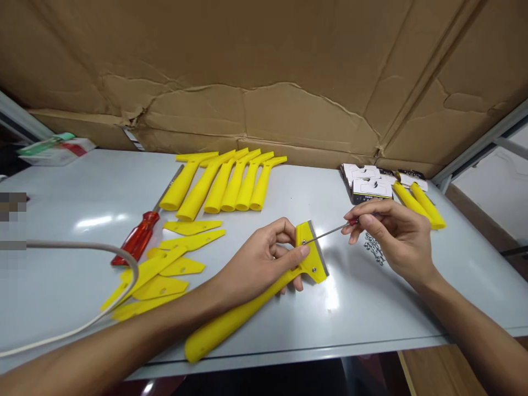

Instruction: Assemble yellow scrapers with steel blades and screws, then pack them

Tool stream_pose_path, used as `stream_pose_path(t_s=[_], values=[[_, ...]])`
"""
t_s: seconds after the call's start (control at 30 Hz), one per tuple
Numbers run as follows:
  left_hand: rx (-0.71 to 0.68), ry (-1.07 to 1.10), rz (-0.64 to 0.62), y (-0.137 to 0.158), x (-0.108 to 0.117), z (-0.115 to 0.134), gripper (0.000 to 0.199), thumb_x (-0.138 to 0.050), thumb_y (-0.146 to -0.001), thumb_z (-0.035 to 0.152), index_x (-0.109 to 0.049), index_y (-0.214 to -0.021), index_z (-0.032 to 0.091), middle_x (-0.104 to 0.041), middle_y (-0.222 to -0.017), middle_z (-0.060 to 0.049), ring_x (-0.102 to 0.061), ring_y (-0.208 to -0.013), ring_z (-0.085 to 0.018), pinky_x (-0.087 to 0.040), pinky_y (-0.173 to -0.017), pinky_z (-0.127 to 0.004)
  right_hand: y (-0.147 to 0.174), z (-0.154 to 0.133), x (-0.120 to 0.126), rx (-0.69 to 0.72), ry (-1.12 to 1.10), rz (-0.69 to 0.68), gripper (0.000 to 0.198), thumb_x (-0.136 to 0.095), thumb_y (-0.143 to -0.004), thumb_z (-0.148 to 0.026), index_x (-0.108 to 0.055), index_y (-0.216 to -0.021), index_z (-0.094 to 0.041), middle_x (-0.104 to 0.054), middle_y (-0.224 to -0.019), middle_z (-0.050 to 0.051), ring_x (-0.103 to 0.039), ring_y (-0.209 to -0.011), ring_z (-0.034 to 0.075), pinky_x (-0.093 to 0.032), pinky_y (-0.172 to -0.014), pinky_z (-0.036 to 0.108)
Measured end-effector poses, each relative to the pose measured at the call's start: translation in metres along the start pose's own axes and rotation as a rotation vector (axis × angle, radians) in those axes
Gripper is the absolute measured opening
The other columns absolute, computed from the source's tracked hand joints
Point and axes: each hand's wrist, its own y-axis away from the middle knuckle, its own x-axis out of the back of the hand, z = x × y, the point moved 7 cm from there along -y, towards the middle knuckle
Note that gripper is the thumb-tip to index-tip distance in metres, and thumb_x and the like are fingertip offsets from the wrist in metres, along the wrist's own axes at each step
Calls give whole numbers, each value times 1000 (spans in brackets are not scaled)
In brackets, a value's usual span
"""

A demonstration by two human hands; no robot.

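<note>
A yellow scraper (pixel 256 305) with a metal blade (pixel 319 248) along its head is gripped by my left hand (pixel 264 253), the thumb pressing on the head. Two screws show on that head; the lower one (pixel 314 269) lies uncovered. In my right hand (pixel 391 234), a thin screwdriver (pixel 330 231) with a red handle is pinched between the fingers, its tip at the upper screw. Just under the right hand lies a small heap of screws (pixel 373 250) on the table.
Several yellow scraper handles (pixel 214 192) stand in a row at the back, and flat yellow pieces (pixel 165 275) lie at left beside a larger red screwdriver (pixel 138 236). A cable (pixel 124 250) crosses the left side. Small boxes (pixel 371 184) and two yellow handles (pixel 424 206) are at right; cardboard (pixel 247 66) lines the back.
</note>
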Motion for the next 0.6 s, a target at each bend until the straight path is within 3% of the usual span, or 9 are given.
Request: stream_pose_path(t_s=[0.3, 0.47, 0.6], values=[[-61, 46, -77, 3, -2, 3, 43, -72, -94, 54, -48, -96, 18, -72, -100, -7, -76, -66, -17, -55, -49, -21, -7, 6, 20, -37, -194, 156, 6, -70, -98, -24, -77, -98, -23, -73, -89, 4, -69, -65, 14, -57, -49, 26], [-66, 110, -127, 7, 0, 12, 37, -69, -98, 48, -47, -97, 19, -72, -90, -4, -79, -77, -20, -59, -59, -23, -11, 6, 25, -42, -220, 204, 5, -74, -95, -27, -75, -94, -22, -72, -86, 3, -66, -61, 12, -53, -45, 25], [-61, 100, -113, 10, 4, 17, 37, -69, -99, 48, -48, -98, 18, -74, -86, -4, -77, -75, -16, -60, -65, -22, -10, 9, 25, -61, -233, 209, 6, -75, -93, -28, -75, -93, -22, -73, -84, 3, -66, -59, 12, -50, -41, 23]])
